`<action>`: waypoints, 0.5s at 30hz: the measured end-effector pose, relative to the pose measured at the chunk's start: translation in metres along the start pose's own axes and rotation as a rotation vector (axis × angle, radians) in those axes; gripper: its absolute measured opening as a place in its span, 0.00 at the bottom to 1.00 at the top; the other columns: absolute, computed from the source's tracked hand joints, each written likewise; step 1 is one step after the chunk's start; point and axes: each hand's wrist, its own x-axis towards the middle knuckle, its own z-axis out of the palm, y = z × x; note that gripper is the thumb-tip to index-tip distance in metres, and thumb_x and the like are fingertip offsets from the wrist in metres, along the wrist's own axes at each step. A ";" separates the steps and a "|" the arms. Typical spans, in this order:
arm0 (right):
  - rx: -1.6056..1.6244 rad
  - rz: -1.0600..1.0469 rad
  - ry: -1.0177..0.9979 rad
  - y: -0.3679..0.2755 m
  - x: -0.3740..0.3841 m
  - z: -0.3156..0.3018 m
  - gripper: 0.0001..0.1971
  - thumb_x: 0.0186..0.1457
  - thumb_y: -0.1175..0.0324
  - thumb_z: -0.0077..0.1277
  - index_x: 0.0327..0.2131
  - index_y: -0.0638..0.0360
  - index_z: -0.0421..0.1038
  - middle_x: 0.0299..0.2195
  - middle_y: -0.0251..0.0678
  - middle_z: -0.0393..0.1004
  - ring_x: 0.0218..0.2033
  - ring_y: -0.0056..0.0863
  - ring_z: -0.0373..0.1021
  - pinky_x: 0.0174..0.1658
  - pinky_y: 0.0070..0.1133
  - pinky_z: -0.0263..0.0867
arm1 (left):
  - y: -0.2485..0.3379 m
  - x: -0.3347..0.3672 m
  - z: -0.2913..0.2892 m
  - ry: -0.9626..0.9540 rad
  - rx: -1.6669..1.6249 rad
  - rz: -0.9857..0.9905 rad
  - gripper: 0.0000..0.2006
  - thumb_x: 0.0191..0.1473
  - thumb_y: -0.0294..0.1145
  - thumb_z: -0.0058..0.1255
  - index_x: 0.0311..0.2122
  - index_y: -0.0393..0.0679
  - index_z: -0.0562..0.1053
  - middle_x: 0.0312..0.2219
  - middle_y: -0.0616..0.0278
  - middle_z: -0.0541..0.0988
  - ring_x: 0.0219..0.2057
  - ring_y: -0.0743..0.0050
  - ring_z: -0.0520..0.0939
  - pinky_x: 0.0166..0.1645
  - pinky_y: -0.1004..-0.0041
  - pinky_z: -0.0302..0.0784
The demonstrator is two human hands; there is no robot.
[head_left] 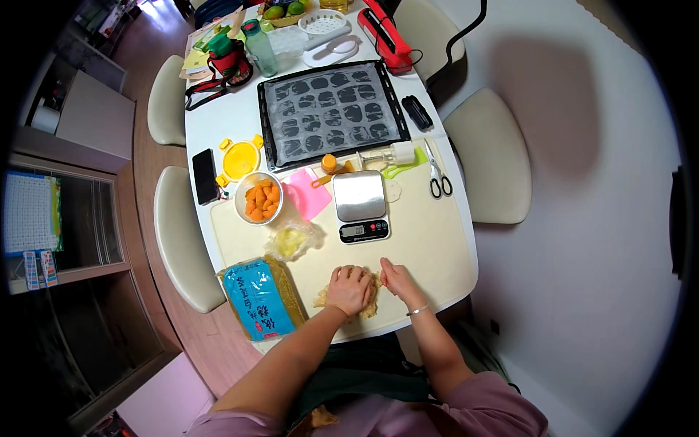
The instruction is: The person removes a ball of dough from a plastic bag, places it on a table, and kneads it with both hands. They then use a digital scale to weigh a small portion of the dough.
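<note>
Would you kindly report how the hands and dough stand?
Left hand on dough. Right hand beside it. Scale just beyond, blue-labelled package to the left.

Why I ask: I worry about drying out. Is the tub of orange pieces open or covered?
Open: the orange pieces show plainly inside the tub, and a round yellow lid lies just beyond it.

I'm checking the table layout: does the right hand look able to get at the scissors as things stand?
Probably yes: nothing visible stands between the right hand, by the dough, and the scissors, and the scale sits left of that path. A forward reach would likely be needed.
</note>
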 end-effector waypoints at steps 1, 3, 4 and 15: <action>0.011 0.019 -0.002 -0.002 0.000 0.001 0.38 0.66 0.38 0.34 0.13 0.58 0.69 0.09 0.33 0.65 0.09 0.25 0.63 0.18 0.23 0.60 | -0.005 0.002 0.000 -0.001 -0.007 0.043 0.11 0.51 0.42 0.52 0.39 0.52 0.77 0.43 0.62 0.75 0.49 0.57 0.73 0.54 0.57 0.66; 0.017 0.033 -0.003 -0.010 0.002 0.004 0.37 0.66 0.38 0.33 0.13 0.57 0.68 0.09 0.31 0.63 0.09 0.23 0.61 0.17 0.22 0.58 | -0.015 0.006 0.002 -0.011 -0.015 0.107 0.12 0.50 0.42 0.53 0.39 0.53 0.77 0.44 0.63 0.75 0.49 0.57 0.73 0.55 0.57 0.65; 0.013 0.028 -0.001 -0.012 0.001 0.008 0.37 0.67 0.38 0.33 0.13 0.56 0.67 0.09 0.29 0.61 0.09 0.21 0.58 0.16 0.21 0.56 | -0.018 0.006 0.004 -0.021 -0.017 0.128 0.12 0.50 0.42 0.53 0.40 0.54 0.77 0.44 0.63 0.75 0.49 0.57 0.72 0.54 0.58 0.65; 0.075 0.016 0.021 -0.019 0.009 0.004 0.29 0.62 0.47 0.50 0.13 0.57 0.66 0.10 0.28 0.63 0.09 0.20 0.57 0.16 0.22 0.56 | -0.030 0.012 0.007 -0.034 -0.087 0.208 0.14 0.52 0.41 0.52 0.44 0.54 0.75 0.45 0.64 0.73 0.50 0.58 0.71 0.53 0.58 0.65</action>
